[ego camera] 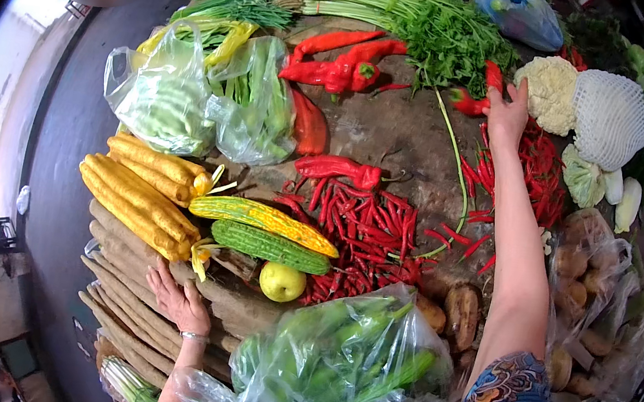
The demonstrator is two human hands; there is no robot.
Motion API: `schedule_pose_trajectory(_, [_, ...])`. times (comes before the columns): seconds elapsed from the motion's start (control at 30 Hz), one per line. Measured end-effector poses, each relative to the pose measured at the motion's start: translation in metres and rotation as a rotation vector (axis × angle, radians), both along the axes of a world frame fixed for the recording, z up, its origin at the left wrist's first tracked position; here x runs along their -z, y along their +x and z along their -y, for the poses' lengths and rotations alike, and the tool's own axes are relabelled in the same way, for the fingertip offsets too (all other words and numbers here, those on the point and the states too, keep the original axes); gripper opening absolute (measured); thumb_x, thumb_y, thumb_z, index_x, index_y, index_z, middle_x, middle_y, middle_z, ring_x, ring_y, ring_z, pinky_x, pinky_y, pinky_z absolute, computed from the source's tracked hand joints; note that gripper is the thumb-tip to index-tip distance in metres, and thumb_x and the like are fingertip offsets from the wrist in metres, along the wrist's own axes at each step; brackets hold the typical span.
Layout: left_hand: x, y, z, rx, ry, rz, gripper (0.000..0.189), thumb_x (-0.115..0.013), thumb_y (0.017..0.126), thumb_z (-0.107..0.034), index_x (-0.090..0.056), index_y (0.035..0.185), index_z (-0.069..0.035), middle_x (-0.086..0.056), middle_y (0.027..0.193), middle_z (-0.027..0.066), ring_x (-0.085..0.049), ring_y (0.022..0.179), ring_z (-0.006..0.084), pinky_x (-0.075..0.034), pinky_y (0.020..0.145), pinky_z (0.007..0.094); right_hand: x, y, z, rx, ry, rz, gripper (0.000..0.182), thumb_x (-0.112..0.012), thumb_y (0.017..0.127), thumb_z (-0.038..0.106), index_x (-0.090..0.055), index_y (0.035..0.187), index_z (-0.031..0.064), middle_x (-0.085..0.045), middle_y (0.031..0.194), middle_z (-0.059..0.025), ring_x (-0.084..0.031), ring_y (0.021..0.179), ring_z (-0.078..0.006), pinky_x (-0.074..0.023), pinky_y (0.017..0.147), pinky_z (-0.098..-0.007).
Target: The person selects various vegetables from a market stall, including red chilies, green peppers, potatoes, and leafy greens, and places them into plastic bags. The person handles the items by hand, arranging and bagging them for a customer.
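My left hand [181, 304] rests on long brown yams [127, 309], fingers spread and holding nothing. Just beyond it lie bundled yellow stick-like goods [139, 206]. My right hand [505, 116] reaches far forward over red peppers [469, 103], touching them between the leafy celery [443, 39] and a cauliflower [544, 93]. Whether its fingers close on a pepper is hidden. Thin red chillies [539, 170] lie heaped beside my right wrist. More chillies [368, 226] form a pile mid-table, next to a large red pepper [339, 169].
A clear plastic bag of green vegetables [339, 345] lies right in front of me. Bitter gourds [266, 245] and a yellow-green round fruit [282, 282] sit behind it. Bagged greens [256, 99] stand at left. Brown potato-like roots [460, 316] lie below my right arm.
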State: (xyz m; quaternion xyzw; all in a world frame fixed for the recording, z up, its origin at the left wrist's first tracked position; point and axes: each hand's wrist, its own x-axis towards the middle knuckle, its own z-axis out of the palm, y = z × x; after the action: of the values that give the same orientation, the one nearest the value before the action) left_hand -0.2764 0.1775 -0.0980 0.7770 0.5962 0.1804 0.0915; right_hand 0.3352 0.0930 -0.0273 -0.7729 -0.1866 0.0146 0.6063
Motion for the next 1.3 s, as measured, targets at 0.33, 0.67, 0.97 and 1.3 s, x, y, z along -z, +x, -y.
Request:
schedule_pose_trajectory(0.33, [-0.003, 0.003, 0.000, 0.000, -0.001, 0.008, 0.072, -0.036, 0.098, -0.052, -0.025, 0.156, -0.011, -0.022, 0.159, 0.0218, -0.015, 0.149, 0.0385, -0.012, 0.118, 0.0506, 0.034, -0.082, -0.143, -0.557, -0.797, 0.398, 0.083, -0.073, 0.077, 0.016, -0.034, 0.150, 0.0192, -0.047, 0.139, -0.0215, -0.048, 0.128, -0.0385, -0.0418, 0.104, -0.0485])
schedule_pose_trajectory(0.67, [-0.001, 0.003, 0.001, -0.001, -0.010, 0.026, 0.070, -0.035, 0.098, -0.052, -0.027, 0.155, -0.011, -0.023, 0.159, 0.0214, -0.016, 0.148, 0.0389, -0.011, 0.118, 0.0499, 0.024, -0.072, -0.139, -0.654, -0.834, 0.374, 0.050, -0.069, 0.076, 0.017, -0.062, 0.126, 0.0184, -0.065, 0.116, -0.0114, -0.062, 0.112, -0.0309, -0.0505, 0.092, -0.0453])
schedule_pose_trajectory(0.97, [0.004, 0.002, -0.002, 0.006, 0.028, 0.018, 0.066, -0.038, 0.098, -0.044, -0.027, 0.155, -0.012, -0.025, 0.158, 0.0216, -0.017, 0.148, 0.0402, -0.013, 0.118, 0.0508, -0.014, -0.014, 0.024, -0.328, -0.870, 0.550, 0.049, -0.069, 0.076, 0.023, -0.063, 0.125, 0.0168, -0.064, 0.105, -0.0128, -0.062, 0.103, -0.0333, -0.0492, 0.086, -0.0443])
schedule_pose_trajectory(1.3, [0.001, 0.001, -0.001, 0.038, 0.028, 0.022, 0.065, -0.040, 0.098, -0.042, -0.027, 0.155, -0.013, -0.028, 0.158, 0.0176, -0.016, 0.148, 0.0397, -0.012, 0.118, 0.0499, -0.020, 0.011, 0.048, -0.029, -0.481, 0.054, 0.057, -0.077, 0.078, 0.023, -0.054, 0.129, 0.0103, -0.058, 0.121, -0.0172, -0.059, 0.114, -0.0310, -0.0486, 0.092, -0.0426])
